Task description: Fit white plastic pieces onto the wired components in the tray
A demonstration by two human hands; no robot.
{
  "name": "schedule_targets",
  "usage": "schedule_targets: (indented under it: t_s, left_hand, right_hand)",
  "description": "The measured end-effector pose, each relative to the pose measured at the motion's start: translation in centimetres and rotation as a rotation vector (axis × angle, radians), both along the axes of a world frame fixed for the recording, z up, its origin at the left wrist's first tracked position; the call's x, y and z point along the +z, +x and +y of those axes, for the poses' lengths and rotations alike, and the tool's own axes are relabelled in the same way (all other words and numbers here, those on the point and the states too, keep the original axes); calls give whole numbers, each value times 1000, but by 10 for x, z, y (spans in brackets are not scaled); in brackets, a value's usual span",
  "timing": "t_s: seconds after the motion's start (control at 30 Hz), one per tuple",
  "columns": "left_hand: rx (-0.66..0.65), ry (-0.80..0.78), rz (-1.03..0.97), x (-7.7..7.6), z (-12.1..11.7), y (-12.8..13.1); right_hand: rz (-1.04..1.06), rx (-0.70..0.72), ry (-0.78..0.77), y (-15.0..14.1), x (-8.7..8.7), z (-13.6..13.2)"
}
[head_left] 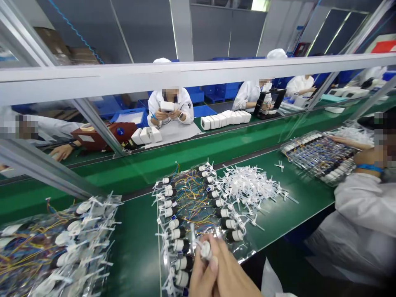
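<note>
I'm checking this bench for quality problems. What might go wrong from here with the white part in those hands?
The white part, held by the left hand and right hand, is close to the white-capped parts, so it might snag the coloured wires. The loose white plastic ties could also slide into the clear plastic tray.

Left hand [201,273], right hand [232,274] hold white fitting [206,250].

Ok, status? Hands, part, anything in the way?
Left hand, right hand together, pinching white wired part. More wired parts on clear plastic tray just below. Nothing blocking.
</note>
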State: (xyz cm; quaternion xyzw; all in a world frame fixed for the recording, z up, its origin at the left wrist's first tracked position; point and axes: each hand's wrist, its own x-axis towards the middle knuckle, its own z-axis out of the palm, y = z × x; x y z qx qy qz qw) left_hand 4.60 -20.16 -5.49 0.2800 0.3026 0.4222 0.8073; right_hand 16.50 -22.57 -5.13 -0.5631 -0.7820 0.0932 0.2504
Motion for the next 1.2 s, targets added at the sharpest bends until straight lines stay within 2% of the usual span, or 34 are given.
schedule_targets:
  t_s: [0.07, 0.13, 0.17, 0.2, 0.27, 0.33, 0.4, 0.5, 0.57, 0.63, 0.73, 0.83, 1.0, 1.2]
  left_hand:
    - [11, 41, -38, 0, -2, 2]
    - [-50, 107, -8, 3, -1, 6]
    - [-100, 139, 39, 6, 1, 8]
    - [-157, 178, 103, 9, 3, 10]
    - [-288, 293, 275, 18, 10, 17]
    - [-427, 456, 486, 27, 16, 25]
    - [-554, 583, 707, 33, 21, 34]
    - [-679, 642, 958, 34, 25, 48]
    - [-712, 677, 1030, 30, 26, 57]
    - [-694, 753, 1045, 26, 26, 63]
    - [-634, 877, 1088, 21, 23, 69]
    - [-573, 961, 1215, 16, 19, 73]
    - [-535, 1012, 1379, 9, 15, 74]
    - [-527, 1103, 1492, 6, 21, 72]
  right_hand:
    - [-98, 63, 70, 10, 9, -12]
    - [-132, 188, 66, 32, 39, -18]
    - [-122, 197, 36, 45, 57, -18]
    - [-99, 198, -57, 60, 75, -17]
    - [26, 112, -241, 88, 101, -11]
    - [217, 12, -339, 111, 108, -3]
    - [319, 51, -468, 129, 95, 5]
    - [324, 126, -666, 148, 61, 16]
    - [311, 120, -723, 159, 41, 21]
    - [294, 122, -755, 168, 30, 24]
    - [257, 105, -780, 179, 23, 26]
    - [227, 40, -763, 183, 20, 27]
    - [189, -40, -715, 178, 14, 32]
    - [246, -19, -719, 182, 3, 37]
